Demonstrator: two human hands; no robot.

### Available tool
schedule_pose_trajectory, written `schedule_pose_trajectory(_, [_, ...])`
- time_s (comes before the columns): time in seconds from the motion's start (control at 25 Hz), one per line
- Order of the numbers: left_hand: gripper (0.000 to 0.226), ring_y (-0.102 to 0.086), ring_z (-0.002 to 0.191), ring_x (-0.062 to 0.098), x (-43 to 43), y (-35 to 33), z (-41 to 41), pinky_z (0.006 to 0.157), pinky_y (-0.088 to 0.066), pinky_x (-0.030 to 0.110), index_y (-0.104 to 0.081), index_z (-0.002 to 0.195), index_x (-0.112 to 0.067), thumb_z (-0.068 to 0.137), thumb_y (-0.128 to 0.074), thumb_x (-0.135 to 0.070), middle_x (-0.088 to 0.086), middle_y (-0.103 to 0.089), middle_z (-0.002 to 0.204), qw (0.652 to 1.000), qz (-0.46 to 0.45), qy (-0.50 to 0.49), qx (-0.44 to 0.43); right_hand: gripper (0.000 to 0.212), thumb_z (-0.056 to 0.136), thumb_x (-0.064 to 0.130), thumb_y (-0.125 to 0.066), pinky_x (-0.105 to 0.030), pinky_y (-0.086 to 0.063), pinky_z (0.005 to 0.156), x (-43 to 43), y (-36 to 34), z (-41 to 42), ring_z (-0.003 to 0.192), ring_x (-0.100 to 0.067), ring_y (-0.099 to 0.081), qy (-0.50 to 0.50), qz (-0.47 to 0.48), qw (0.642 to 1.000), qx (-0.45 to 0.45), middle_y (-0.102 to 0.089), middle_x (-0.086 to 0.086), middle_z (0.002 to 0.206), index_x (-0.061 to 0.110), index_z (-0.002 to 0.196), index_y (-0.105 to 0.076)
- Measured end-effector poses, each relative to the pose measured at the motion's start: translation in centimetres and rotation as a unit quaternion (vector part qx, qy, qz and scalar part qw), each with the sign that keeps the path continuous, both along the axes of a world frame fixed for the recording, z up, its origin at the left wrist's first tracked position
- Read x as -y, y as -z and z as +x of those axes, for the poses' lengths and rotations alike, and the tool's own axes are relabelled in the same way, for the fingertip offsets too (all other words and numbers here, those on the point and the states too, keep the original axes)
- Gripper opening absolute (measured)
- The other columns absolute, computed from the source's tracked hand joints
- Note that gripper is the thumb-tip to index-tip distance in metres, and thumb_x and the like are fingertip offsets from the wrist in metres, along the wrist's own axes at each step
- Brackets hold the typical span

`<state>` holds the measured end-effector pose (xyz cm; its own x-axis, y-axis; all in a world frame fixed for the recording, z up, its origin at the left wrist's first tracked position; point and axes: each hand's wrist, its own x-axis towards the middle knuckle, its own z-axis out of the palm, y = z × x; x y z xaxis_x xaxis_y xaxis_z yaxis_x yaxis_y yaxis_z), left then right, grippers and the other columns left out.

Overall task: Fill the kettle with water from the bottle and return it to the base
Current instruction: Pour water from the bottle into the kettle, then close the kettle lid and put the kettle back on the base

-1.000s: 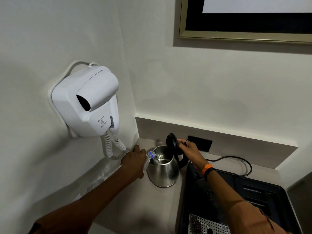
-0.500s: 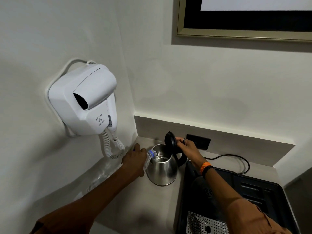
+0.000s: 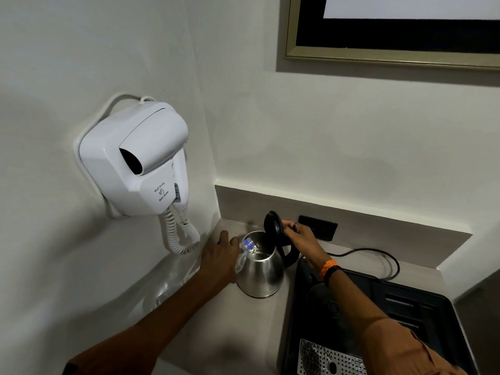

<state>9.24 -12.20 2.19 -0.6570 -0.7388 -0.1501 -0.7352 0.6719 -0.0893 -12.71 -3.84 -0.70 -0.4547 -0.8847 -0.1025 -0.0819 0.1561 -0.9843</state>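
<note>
A steel kettle [image 3: 261, 274] stands on the beige counter in the corner, off its base. My right hand [image 3: 299, 235] holds its black lid [image 3: 273, 225] tipped upright and open. My left hand [image 3: 220, 259] grips a clear plastic bottle [image 3: 244, 251] tilted so that its blue-ringed neck rests over the kettle's mouth. Most of the bottle is hidden behind my hand. The round black kettle base [image 3: 334, 308] lies on the black tray to the right of the kettle.
A white wall-mounted hair dryer [image 3: 138, 163] with a coiled cord hangs on the left wall above the counter. The black tray [image 3: 422, 307] fills the right side, with a perforated metal grate [image 3: 324, 358] at its front. A black cable [image 3: 378, 255] runs to a wall socket [image 3: 318, 227].
Both hands and the kettle keep the same pose; the bottle stays tilted over the opening. The view has shifted only a little.
</note>
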Motion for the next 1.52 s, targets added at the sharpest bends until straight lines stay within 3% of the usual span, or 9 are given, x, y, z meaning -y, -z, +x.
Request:
schedule_pose_trajectory(0.28, [0.075,-0.064,0.101,0.026,-0.1,2.0,1.3,0.084,-0.058,0.036,-0.044,0.128,-0.018,0.067,-0.083,-0.038,0.008,-0.041,0.133,0.988,0.037,-0.043,-0.144,0.026,0.102,0.022,-0.053,-0.016,-0.056,0.079,-0.1,0.1,0.0,0.094,-0.007,-0.075,-0.019,0.003,1.000,-0.004,-0.078,-0.003,0.105,0.019,0.118,-0.073])
schedule_pose_trajectory(0.48, [0.072,-0.067,0.083,0.024,-2.1,5.7,4.9,0.064,-0.054,0.025,-0.051,0.116,-0.019,0.053,-0.077,-0.042,-0.002,-0.049,0.117,0.903,0.008,-0.106,-0.416,0.025,0.102,0.031,-0.051,-0.028,-0.050,0.097,0.4,0.2,0.8,0.105,-0.008,-0.068,-0.045,0.035,0.996,-0.066,-0.074,0.007,0.109,0.034,0.115,-0.071])
schedule_pose_trajectory(0.64, [0.079,-0.057,0.094,-0.010,-3.6,7.8,6.9,0.070,-0.042,-0.001,-0.040,0.119,-0.052,0.051,-0.078,-0.045,-0.031,-0.042,0.120,0.838,0.074,-0.167,-0.515,0.033,0.094,0.038,-0.061,-0.042,-0.056,0.094,1.7,0.1,2.0,0.099,-0.020,-0.071,-0.044,0.067,0.974,-0.212,-0.077,-0.005,0.103,0.027,0.124,-0.069])
schedule_pose_trajectory(0.84, [0.067,-0.056,0.107,-0.005,-3.8,8.9,8.1,0.088,-0.036,-0.003,-0.055,0.113,-0.024,0.053,-0.081,-0.038,-0.009,-0.051,0.113,0.802,0.075,-0.174,-0.566,0.042,0.092,0.048,-0.059,-0.049,-0.049,0.092,2.1,1.0,2.9,0.113,-0.032,-0.054,-0.054,0.126,0.918,-0.372,-0.064,-0.010,0.110,0.034,0.131,-0.062])
schedule_pose_trajectory(1.04, [0.080,-0.051,0.118,-0.005,-4.7,7.7,10.1,0.099,-0.037,0.003,-0.052,0.122,-0.025,0.054,-0.088,-0.045,-0.011,-0.047,0.122,0.782,0.076,-0.117,-0.607,0.051,0.092,0.054,-0.053,-0.057,-0.039,0.096,2.2,2.3,4.0,0.127,-0.029,-0.038,-0.059,0.178,0.865,-0.465,-0.051,-0.006,0.132,0.035,0.140,-0.053])
schedule_pose_trajectory(1.24, [0.044,-0.067,0.097,0.001,-4.8,3.1,10.1,0.085,-0.053,0.013,-0.060,0.115,-0.039,0.080,-0.078,-0.021,-0.013,-0.069,0.108,0.579,0.115,-0.201,-0.782,0.053,0.093,0.052,-0.055,-0.057,-0.040,0.098,2.2,2.3,4.0,0.126,-0.030,-0.039,-0.045,0.177,0.866,-0.465,-0.052,-0.008,0.132,0.033,0.142,-0.053])
schedule_pose_trajectory(1.32, [0.041,-0.068,0.087,0.002,-4.6,1.8,10.0,0.079,-0.054,0.013,-0.067,0.106,-0.040,0.086,-0.074,-0.005,-0.013,-0.072,0.096,0.535,0.104,-0.239,-0.804,0.052,0.093,0.052,-0.055,-0.058,-0.039,0.099,2.2,2.2,4.3,0.127,-0.030,-0.039,-0.044,0.178,0.864,-0.468,-0.052,-0.008,0.133,0.034,0.142,-0.052])
schedule_pose_trajectory(1.44, [0.028,-0.068,0.086,0.002,-5.1,0.9,9.6,0.080,-0.054,0.013,-0.070,0.109,-0.029,0.091,-0.068,-0.008,-0.007,-0.073,0.099,0.564,0.115,-0.227,-0.786,0.052,0.093,0.052,-0.055,-0.059,-0.038,0.099,2.1,2.1,4.4,0.128,-0.031,-0.039,-0.043,0.179,0.865,-0.467,-0.052,-0.008,0.133,0.034,0.142,-0.052])
schedule_pose_trajectory(1.52, [0.026,-0.067,0.096,-0.005,-5.5,1.1,9.4,0.085,-0.051,0.008,-0.068,0.117,-0.020,0.091,-0.066,-0.019,-0.011,-0.072,0.109,0.629,0.099,-0.201,-0.744,0.051,0.093,0.052,-0.054,-0.059,-0.038,0.099,2.0,2.0,4.5,0.128,-0.030,-0.039,-0.040,0.180,0.865,-0.467,-0.052,-0.008,0.133,0.035,0.141,-0.052])
